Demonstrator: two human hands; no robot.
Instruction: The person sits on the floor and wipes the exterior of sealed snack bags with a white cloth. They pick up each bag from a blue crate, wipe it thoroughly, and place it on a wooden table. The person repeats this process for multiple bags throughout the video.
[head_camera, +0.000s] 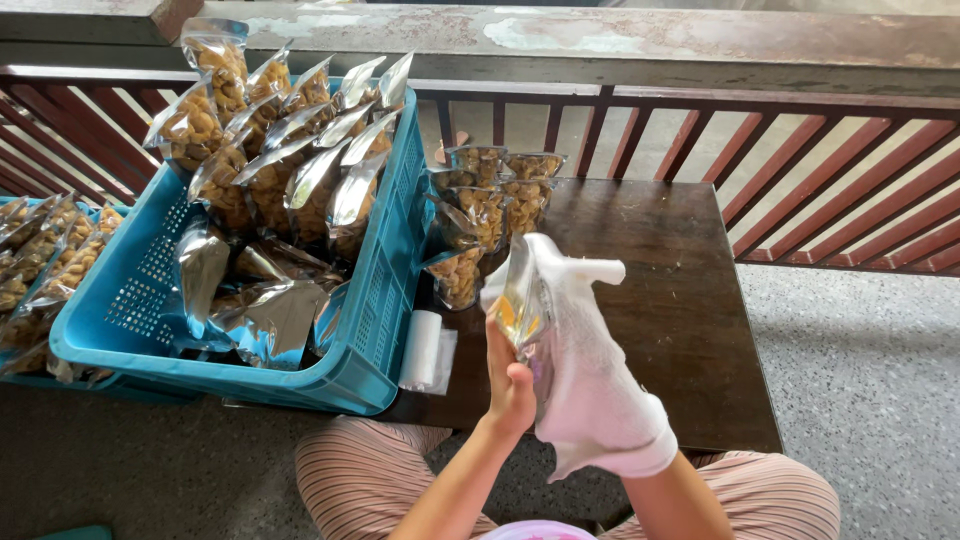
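Left hand (510, 385) bare, forearm angled up from lower centre, fingers closed on the lower edge of a silver pouch (522, 305); right hand (590, 370) in white glove, fingers up, grip wrapped around the pouch from behind; pouch upright, held above the tabletop (680, 300) near its front edge; filled snack bags (490, 210) stand at the tabletop's back-left; blue crate (370, 330) overhangs the left edge.
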